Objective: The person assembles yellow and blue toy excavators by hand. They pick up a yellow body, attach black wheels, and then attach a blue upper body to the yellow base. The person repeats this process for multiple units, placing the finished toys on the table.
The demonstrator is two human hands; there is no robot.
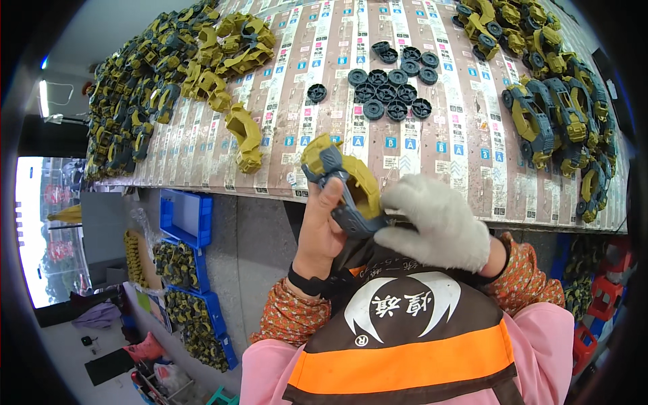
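Observation:
A toy car body (361,185), olive-yellow with blue-grey parts, is tilted just in front of the table's near edge. My bare left hand (320,226) holds it from the left, thumb against its grey side. My right hand (435,223), in a pale work glove, is curled at the car's lower right end. Its thumb and fingers sit on either side of a dark gap there; whatever they pinch is hidden. Beyond the hands, several black toy wheels (385,93) are grouped on the table, and a single wheel (316,93) lies left of them.
A loose olive-yellow car shell (244,138) lies left of my hands. Heaped toy cars (135,101) cover the table's left side; more assembled cars (557,118) fill the right. Below left stand blue crates (202,219), some filled with parts. Red stools (604,297) are at lower right.

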